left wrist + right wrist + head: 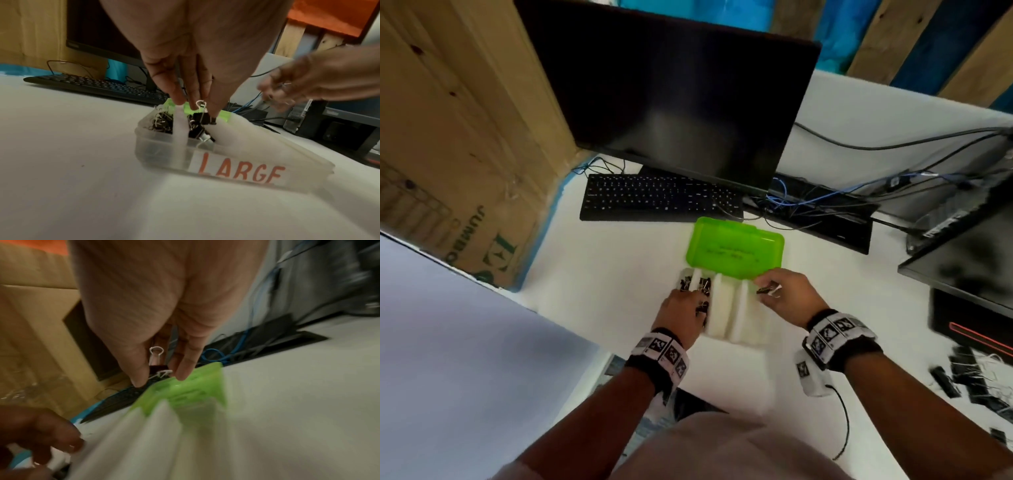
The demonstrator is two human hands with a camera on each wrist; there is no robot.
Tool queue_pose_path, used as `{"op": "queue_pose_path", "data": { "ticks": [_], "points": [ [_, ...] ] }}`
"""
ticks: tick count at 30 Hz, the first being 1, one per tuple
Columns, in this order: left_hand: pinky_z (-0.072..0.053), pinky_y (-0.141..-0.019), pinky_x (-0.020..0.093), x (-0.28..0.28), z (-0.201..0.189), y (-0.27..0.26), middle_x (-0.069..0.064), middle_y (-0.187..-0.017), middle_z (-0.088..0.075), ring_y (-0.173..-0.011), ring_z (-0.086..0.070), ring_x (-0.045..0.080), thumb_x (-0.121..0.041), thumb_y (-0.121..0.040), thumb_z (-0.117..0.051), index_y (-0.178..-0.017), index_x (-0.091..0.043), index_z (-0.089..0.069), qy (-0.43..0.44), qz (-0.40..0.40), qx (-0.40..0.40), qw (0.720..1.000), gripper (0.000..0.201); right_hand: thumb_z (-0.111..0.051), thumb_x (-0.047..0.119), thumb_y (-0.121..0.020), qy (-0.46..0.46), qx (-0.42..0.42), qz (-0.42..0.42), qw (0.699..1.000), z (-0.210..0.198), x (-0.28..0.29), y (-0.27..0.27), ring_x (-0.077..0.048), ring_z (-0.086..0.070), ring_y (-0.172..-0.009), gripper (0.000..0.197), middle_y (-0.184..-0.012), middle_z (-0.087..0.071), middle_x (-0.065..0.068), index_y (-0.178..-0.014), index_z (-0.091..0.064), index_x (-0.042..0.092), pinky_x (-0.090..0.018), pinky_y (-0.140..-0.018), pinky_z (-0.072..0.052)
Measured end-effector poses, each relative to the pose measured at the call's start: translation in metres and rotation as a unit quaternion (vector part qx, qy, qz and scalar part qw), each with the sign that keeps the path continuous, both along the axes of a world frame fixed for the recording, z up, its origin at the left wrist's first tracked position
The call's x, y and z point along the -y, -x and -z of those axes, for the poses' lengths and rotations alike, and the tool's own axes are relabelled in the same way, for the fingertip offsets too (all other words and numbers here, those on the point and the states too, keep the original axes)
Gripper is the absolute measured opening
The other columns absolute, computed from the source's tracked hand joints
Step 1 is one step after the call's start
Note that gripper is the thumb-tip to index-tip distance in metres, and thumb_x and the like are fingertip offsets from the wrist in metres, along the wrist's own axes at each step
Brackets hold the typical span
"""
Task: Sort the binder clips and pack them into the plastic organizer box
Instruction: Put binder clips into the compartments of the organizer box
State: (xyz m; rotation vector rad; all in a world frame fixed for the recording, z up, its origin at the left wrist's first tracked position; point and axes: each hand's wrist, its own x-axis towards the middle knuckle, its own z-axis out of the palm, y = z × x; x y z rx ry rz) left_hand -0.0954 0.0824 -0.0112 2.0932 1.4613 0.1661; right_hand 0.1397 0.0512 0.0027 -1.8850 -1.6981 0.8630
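Observation:
The translucent organizer box (748,318) lies on the white desk with its green lid (734,250) open towards the keyboard. A "LARGE" label (240,170) is on its near wall. Its two leftmost compartments hold black binder clips (162,121). My left hand (681,306) reaches down into the second compartment, fingertips pinching a black binder clip (202,119) by its wire handle. My right hand (777,291) hovers over the box's right end near the lid edge. It pinches another black binder clip (158,368) between thumb and fingers. The two right compartments look empty.
A black keyboard (661,197) and a dark monitor (674,92) stand behind the box. Loose binder clips (976,380) lie at the desk's right edge, beside a second screen (962,260) and cables (808,202). A cardboard box (448,137) stands on the left.

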Motion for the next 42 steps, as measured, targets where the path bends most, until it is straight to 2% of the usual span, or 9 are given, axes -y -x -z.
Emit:
{"op": "queue_pose_path", "data": {
  "ticks": [5, 12, 17, 22, 26, 30, 33, 37, 42],
  "points": [
    [-0.041, -0.101, 0.037, 0.009, 0.010, 0.008, 0.001, -0.127, -0.055, -0.119, -0.045, 0.024, -0.012, -0.082, -0.057, -0.106, -0.017, -0.064, -0.002, 0.054, -0.003, 0.999, 0.026, -0.069, 0.015, -0.080, 0.002, 0.074, -0.118, 0.990, -0.010, -0.052, 0.058, -0.016, -0.053, -0.094, 0.024, -0.105, -0.050, 0.002, -0.104, -0.063, 0.014, -0.030, -0.087, -0.044],
    [-0.039, -0.097, 0.034, 0.012, 0.009, 0.014, 0.007, -0.113, -0.063, -0.109, -0.051, 0.029, -0.008, -0.087, -0.044, -0.103, -0.013, -0.066, -0.068, 0.153, -0.093, 0.982, 0.028, -0.059, 0.016, -0.086, 0.048, 0.196, -0.249, 0.947, 0.003, -0.063, 0.095, -0.027, -0.059, -0.097, 0.019, -0.114, -0.053, -0.005, -0.104, -0.065, 0.013, -0.039, -0.085, -0.048],
    [-0.037, -0.090, 0.033, 0.003, -0.001, 0.010, 0.014, -0.106, -0.063, -0.107, -0.049, 0.030, 0.001, -0.086, -0.041, -0.098, -0.006, -0.066, -0.004, 0.180, -0.152, 0.972, 0.029, -0.052, 0.011, -0.084, 0.053, 0.281, -0.309, 0.907, 0.006, -0.059, 0.098, -0.028, -0.058, -0.104, 0.025, -0.109, -0.062, -0.005, -0.104, -0.067, 0.017, -0.039, -0.088, -0.048],
    [-0.052, -0.067, 0.024, -0.006, 0.002, 0.004, 0.002, -0.064, -0.069, -0.076, -0.063, 0.020, -0.014, -0.063, -0.079, -0.063, -0.016, -0.072, 0.011, 0.171, -0.206, 0.963, 0.007, -0.052, 0.017, -0.086, 0.060, 0.341, -0.346, 0.872, 0.008, -0.051, 0.109, -0.027, -0.053, -0.108, 0.021, -0.108, -0.066, -0.005, -0.100, -0.067, 0.014, -0.038, -0.097, -0.036],
    [-0.043, -0.093, 0.035, -0.002, 0.006, 0.006, 0.008, -0.107, -0.067, -0.109, -0.052, 0.027, -0.008, -0.088, -0.048, -0.100, -0.012, -0.068, -0.001, 0.146, -0.090, 0.985, 0.023, -0.052, 0.019, -0.084, 0.046, 0.318, -0.326, 0.889, 0.006, -0.045, 0.107, -0.026, -0.050, -0.110, 0.023, -0.108, -0.063, -0.005, -0.102, -0.067, 0.015, -0.039, -0.095, -0.036],
    [-0.040, -0.075, 0.021, -0.004, -0.001, 0.007, 0.010, -0.103, -0.065, -0.095, -0.059, 0.023, -0.003, -0.084, -0.054, -0.095, -0.008, -0.069, 0.004, 0.086, -0.008, 0.996, 0.018, -0.050, 0.008, -0.082, 0.033, 0.235, -0.255, 0.937, -0.001, -0.038, 0.088, -0.024, -0.048, -0.114, 0.036, -0.119, -0.058, -0.001, -0.112, -0.064, 0.022, -0.038, -0.094, -0.037],
    [-0.045, -0.071, 0.023, -0.009, 0.002, 0.008, 0.010, -0.096, -0.063, -0.083, -0.060, 0.020, 0.002, -0.081, -0.055, -0.087, -0.007, -0.067, 0.016, 0.043, 0.025, 0.999, 0.016, -0.048, -0.008, -0.076, 0.049, 0.225, -0.184, 0.956, -0.001, -0.031, 0.066, -0.025, -0.046, -0.113, 0.052, -0.121, -0.055, -0.002, -0.117, -0.061, 0.021, -0.037, -0.093, -0.038],
    [-0.052, -0.078, 0.036, -0.011, 0.007, 0.009, 0.011, -0.094, -0.063, -0.085, -0.062, 0.029, 0.005, -0.075, -0.063, -0.082, -0.008, -0.066, -0.004, 0.023, 0.033, 0.999, 0.016, -0.052, 0.011, -0.085, 0.071, 0.233, -0.167, 0.955, 0.000, -0.021, 0.056, -0.027, -0.052, -0.108, 0.034, -0.115, -0.063, -0.005, -0.115, -0.060, 0.022, -0.036, -0.090, -0.040],
    [-0.039, -0.071, 0.022, -0.008, 0.006, 0.009, 0.009, -0.101, -0.059, -0.086, -0.061, 0.027, -0.003, -0.080, -0.063, -0.087, -0.010, -0.065, -0.008, -0.009, 0.031, 0.999, 0.011, -0.044, 0.042, -0.094, 0.171, 0.191, -0.134, 0.957, -0.001, -0.011, 0.082, -0.039, -0.059, -0.101, 0.048, -0.115, -0.059, -0.023, -0.128, -0.036, 0.010, -0.041, -0.079, -0.046]
  ]
}}
